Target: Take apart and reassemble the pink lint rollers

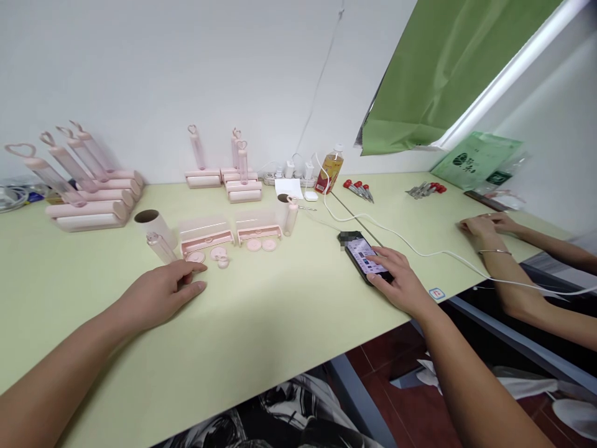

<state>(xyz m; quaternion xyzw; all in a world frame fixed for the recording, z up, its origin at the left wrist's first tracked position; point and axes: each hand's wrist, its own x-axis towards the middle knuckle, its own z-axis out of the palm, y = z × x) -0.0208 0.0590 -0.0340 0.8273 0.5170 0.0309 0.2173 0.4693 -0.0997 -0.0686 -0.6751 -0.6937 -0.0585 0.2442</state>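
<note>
My left hand [163,294] rests on the table with thumb and forefinger apart, holding nothing. Just beyond its fingertips are small pink round caps [194,256] and a pink part with a knob [222,261]. A pink handle tube [161,247] leans near its knuckles. My right hand [396,277] lies over a black smartphone [357,254], fingers stretched out, a fingertip on the lit screen and the thumb by its near edge. The phone lies flat on the table. Two opened pink lint roller cases [208,241] with clear covers sit between my hands, farther back.
Assembled pink lint rollers [88,214] stand along the wall. A white paper roll [156,225] is at the left. A drink bottle [330,169], red-handled tools [359,188] and a white cable [396,230] lie toward the right. Another person's hands [482,227] rest at the far right.
</note>
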